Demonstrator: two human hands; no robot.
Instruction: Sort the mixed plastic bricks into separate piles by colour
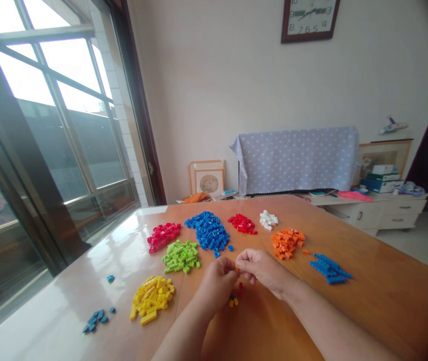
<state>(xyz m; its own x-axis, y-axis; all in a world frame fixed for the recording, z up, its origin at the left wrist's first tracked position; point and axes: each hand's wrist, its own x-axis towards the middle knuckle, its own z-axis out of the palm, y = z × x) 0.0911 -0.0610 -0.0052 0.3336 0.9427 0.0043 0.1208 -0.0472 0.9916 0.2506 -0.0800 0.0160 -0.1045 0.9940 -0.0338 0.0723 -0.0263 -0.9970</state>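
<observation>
My left hand (pixel 219 281) and my right hand (pixel 261 271) meet over the middle of the table, fingertips pinched together. Between them shows a small yellow-orange toy brick (pixel 236 268), mostly hidden by the fingers. Just below, a few loose bricks lie on the wood: a yellow-orange brick (pixel 235 302) and a red brick (pixel 240 289), with a dark piece beside them. Beyond my hands is a heap of blue round pieces (pixel 208 230). Left of my left hand lie lime green bricks (pixel 181 256) and yellow bricks (pixel 153 298).
Around the wooden table (pixel 379 311) sit crimson bricks (pixel 164 236), red bricks (pixel 242 223), white bricks (pixel 268 219), orange bricks (pixel 288 243), long blue bricks (pixel 330 268) and teal bricks (pixel 95 320). A window stands at left. A cloth-covered object (pixel 296 160) is against the wall.
</observation>
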